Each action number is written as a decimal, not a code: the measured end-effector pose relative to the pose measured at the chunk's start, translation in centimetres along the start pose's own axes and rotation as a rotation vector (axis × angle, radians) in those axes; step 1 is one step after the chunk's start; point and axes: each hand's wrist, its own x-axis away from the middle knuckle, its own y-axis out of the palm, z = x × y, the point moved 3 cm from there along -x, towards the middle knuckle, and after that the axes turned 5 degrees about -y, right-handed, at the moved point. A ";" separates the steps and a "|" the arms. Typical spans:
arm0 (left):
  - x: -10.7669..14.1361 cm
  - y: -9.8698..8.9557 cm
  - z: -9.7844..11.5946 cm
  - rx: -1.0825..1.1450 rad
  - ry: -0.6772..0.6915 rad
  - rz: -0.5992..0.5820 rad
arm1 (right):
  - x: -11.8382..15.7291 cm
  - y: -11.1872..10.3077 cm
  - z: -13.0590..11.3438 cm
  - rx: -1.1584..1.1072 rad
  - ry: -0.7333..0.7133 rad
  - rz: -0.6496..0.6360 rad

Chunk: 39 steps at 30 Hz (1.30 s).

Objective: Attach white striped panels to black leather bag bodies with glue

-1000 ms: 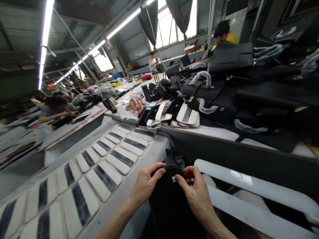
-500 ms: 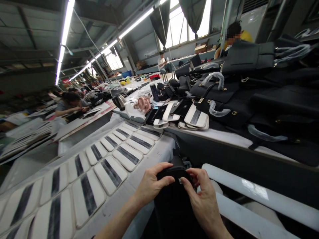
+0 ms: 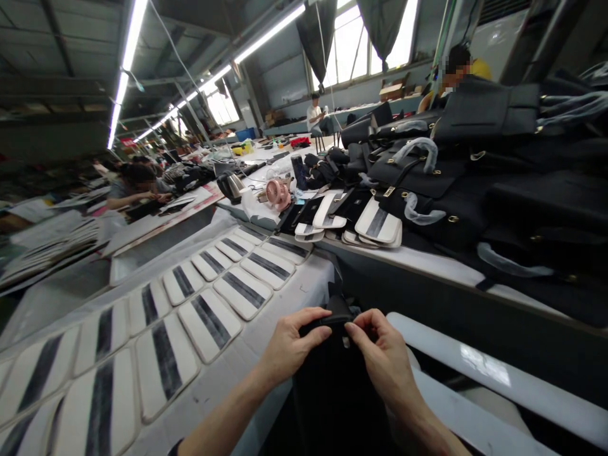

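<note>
Left hand [image 3: 289, 345] at six o'clock, thumb on the near face and fingers over the curved top edge of a black, pliable, sheet-like piece [image 3: 332, 392], grasping it. Right hand [image 3: 384, 354] at five o'clock, thumb and forefinger pinching the same edge farther right; small white tab [image 3: 346, 342] on the black face just below the right thumb. Black piece at six o'clock, between and below both hands, lower part lost in darkness. At four o'clock, glossy pale bar [image 3: 489, 363] beyond the right wrist. At eight o'clock, pale-covered bench [image 3: 294, 294] with rows of white, round-cornered panels [image 3: 204, 323], each with a dark central stripe. Toward three o'clock, long white-topped bench [image 3: 437, 265] heaped with black bags [image 3: 413, 170] with gold-coloured fittings and film-wrapped handles [image 3: 513, 261]; close to centre, white striped stack [image 3: 377, 221]. At eleven o'clock, round pink fan [image 3: 278, 193]; at ten, steel kettle [image 3: 230, 185]. At twelve, seated person in white [image 3: 314, 117]; between one and two, person in yellow [image 3: 482, 68], partly behind the bags.
</note>
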 end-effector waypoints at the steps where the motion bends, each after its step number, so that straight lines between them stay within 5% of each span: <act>1: 0.0 0.1 -0.2 0.001 -0.004 0.017 | 0.0 0.1 0.2 -0.021 0.015 0.006; 10: -0.1 0.1 -0.8 -0.046 -0.053 0.069 | 1.7 0.3 2.2 -0.103 0.132 0.097; 18: 0.4 0.5 -0.9 -0.026 -0.099 0.143 | 1.9 1.4 1.6 -0.125 0.090 0.175; 29: 4.2 2.0 -4.5 0.705 -0.245 0.434 | 2.1 0.8 3.2 -0.128 0.147 0.142; 34: 5.9 3.0 -5.0 0.838 -0.297 0.535 | 2.3 1.2 3.2 -0.112 0.154 0.129; 39: 7.1 3.4 -5.6 0.746 -0.339 0.571 | 2.6 1.3 2.6 -0.065 0.166 0.078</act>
